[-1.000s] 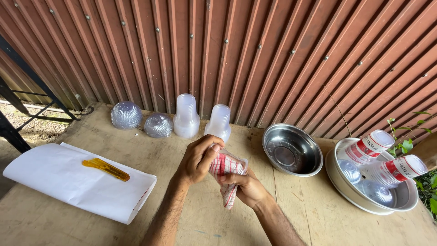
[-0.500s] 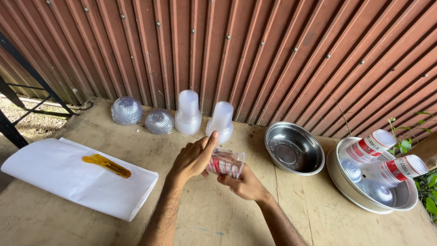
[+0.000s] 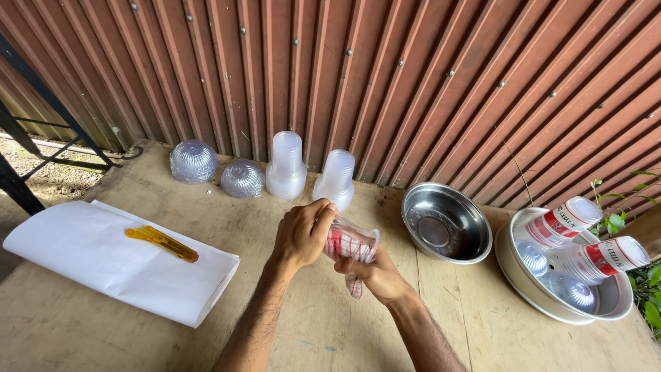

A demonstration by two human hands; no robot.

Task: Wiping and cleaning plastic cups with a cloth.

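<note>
A: Setting? I logged a red-brown corrugated metal wall (image 3: 413,76) behind a plywood bench (image 3: 103,331).

B: Same here. Hands?

A: Both mine met over the bench's middle. My left hand (image 3: 301,234) was clenched over the top of a clear plastic cup with red print (image 3: 350,244), lying tilted on its side. My right hand (image 3: 375,275) cupped it from below, fingers closed around it. A strip of the red-and-white wrap hung under it.

B: Around them?

A: Two upside-down stacks of clear cups (image 3: 287,165) by the wall, two clear domed lids (image 3: 193,161) left of those. A folded white sheet (image 3: 82,262) at left carried a yellow cutter (image 3: 162,244). Right of the hands I marked a steel bowl (image 3: 446,222), then a wider metal basin (image 3: 551,303) holding wrapped cup packs (image 3: 561,224) and clear lids.
</note>
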